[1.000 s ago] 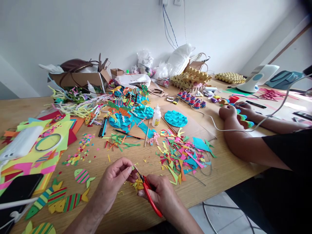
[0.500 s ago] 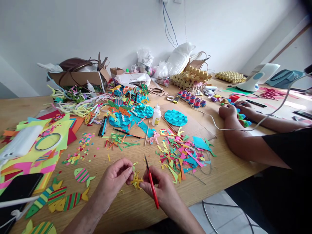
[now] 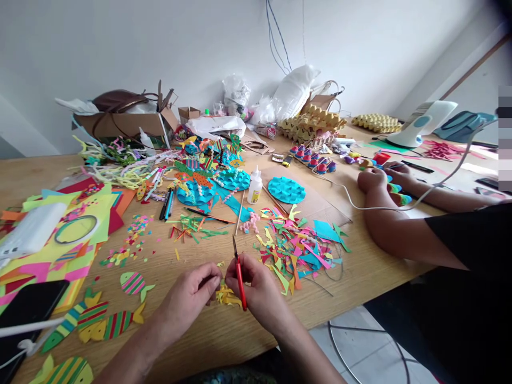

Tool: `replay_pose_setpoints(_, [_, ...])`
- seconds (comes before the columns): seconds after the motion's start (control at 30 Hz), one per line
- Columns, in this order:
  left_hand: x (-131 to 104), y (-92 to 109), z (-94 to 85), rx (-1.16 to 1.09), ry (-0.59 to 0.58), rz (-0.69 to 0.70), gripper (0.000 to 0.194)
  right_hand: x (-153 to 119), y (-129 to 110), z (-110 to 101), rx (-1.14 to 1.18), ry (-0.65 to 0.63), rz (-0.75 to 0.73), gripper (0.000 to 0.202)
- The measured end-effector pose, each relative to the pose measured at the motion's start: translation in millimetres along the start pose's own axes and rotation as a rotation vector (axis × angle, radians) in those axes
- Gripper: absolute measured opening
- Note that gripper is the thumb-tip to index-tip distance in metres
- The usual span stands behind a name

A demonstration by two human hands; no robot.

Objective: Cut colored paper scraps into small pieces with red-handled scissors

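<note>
My right hand (image 3: pixel 258 288) is closed around small red-handled scissors (image 3: pixel 240 282), their dark tips pointing away from me. My left hand (image 3: pixel 196 290) is closed just left of it, fingertips pinched together; whatever they hold is too hidden to make out. Yellow paper scraps (image 3: pixel 229 296) lie on the wooden table (image 3: pixel 188 341) beneath and between the two hands. Left of my left hand rest striped paper fish, among them a green and pink one (image 3: pixel 133 283) and a red and green one (image 3: pixel 119 324).
Colourful paper scraps (image 3: pixel 300 245) spread right of my hands. Beyond stand a white glue bottle (image 3: pixel 255 186) and blue textured discs (image 3: pixel 286 190). A phone (image 3: pixel 36 304) lies at left. Another person's arms (image 3: pixel 380 224) rest at right, crossed by a white cable (image 3: pixel 352 205).
My right hand has moved up and slightly left with the scissors, closer to my left hand. More of the yellow scraps shows below. The view has shifted slightly.
</note>
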State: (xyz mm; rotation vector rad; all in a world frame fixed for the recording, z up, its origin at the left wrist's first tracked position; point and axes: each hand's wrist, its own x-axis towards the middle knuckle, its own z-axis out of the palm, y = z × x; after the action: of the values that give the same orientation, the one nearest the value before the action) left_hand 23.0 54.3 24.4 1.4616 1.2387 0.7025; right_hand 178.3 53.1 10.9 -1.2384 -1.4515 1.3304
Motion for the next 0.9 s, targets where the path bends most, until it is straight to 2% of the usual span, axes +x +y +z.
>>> replay_pose_setpoints(0.13, [-2,0,-0.3,-0.179,-0.017,-0.042,0.021,0,-1,-1,0.214,0.009,0.039,0.017])
replay_pose_setpoints(0.23, [-3,-2,3.6,-0.177,-0.022,-0.031,0.021,0,-1,1,0.224,0.047,0.035,0.020])
replay_pose_setpoints(0.43, [-1,-8,7.0,-0.034,0.019,0.048,0.017,-2,1,3,0.094,0.064,0.001,0.022])
replay_pose_setpoints(0.7, [0,-3,1.4,-0.235,0.057,-0.014,0.016,-11,8,-6,-0.222,-0.110,0.046,0.034])
replay_pose_setpoints(0.9, [0,-4,-5.4,-0.250,0.060,-0.033,0.016,-11,9,-5,-0.327,-0.096,0.038,0.037])
